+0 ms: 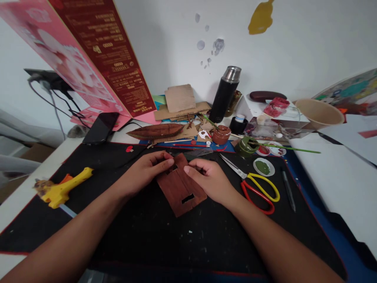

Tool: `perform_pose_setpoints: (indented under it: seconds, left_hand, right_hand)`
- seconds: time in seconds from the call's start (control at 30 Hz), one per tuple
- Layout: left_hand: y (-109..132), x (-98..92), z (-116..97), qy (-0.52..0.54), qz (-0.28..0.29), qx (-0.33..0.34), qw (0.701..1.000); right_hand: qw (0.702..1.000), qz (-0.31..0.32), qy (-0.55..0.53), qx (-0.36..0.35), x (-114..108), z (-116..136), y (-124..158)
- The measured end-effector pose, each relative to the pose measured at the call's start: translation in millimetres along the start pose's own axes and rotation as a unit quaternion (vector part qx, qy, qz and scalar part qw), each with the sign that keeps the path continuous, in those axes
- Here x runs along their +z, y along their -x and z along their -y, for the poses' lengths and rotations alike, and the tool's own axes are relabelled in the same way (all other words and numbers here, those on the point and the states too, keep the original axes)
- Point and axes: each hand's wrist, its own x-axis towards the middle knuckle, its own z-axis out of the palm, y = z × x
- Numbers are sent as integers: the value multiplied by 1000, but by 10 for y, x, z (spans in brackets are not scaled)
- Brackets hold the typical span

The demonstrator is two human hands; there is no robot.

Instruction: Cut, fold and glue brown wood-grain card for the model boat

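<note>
Between my two hands is a flat brown-painted piece, seemingly cardboard (179,188), with a small rectangular slot cut near its lower end and another gap near its upper left. My left hand (153,167) pinches its upper left edge between thumb and fingers. On the opposite side, my right hand (210,177) grips the upper right edge, thumb on top. The piece is tilted over the black mat (141,236). Beyond it lies a brown boat-shaped piece (156,131). To the right of my right hand are scissors (250,181) with one red and one yellow handle.
A yellow glue gun (64,188) lies at left, with a phone (101,127) behind it. Along the back stand a black thermos (224,94), a brown paint jar (221,135) and a green paint jar (246,147). A lid with green paint (264,167) and a pen (288,190) lie right.
</note>
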Motion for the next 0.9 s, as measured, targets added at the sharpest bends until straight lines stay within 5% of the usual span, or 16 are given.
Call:
perform_pose_setpoints:
  seconds: [0.23, 0.47, 0.9]
  left_hand:
    - [-8, 26, 26, -22, 31, -12, 999]
    - [-46, -8, 53, 106, -91, 4, 990]
    - [0, 27, 32, 25, 6, 1, 1000]
  right_hand:
    - [1000, 0, 11, -2, -2, -12, 1]
    - [999, -12, -42, 27, -15, 8, 5]
    - [1000, -5, -9, 13, 4, -25, 4]
